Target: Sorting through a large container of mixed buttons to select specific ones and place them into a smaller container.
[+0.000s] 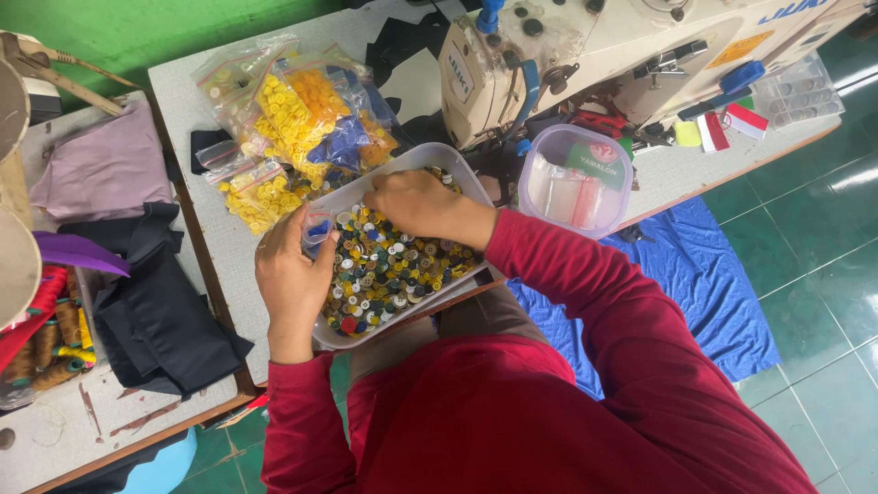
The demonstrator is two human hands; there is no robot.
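I see the shallow clear plastic tray (pixel 476 187) of small mixed-colour buttons (pixel 402 265) before the sewing machine (pixel 585 55). Left hand (pixel 293 279) pinches a small bag; right hand (pixel 416 203) presses, fingers together, among buttons. Light, hard, slippery: pinch singly.

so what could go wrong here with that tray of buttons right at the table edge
The tray of mixed buttons overhangs the table edge toward the lap, so a push from the right hand could tip it and spill buttons. The small bag pinched in the left hand looks open, so it may drop buttons. The bags of yellow buttons lie loosely piled and could slide.
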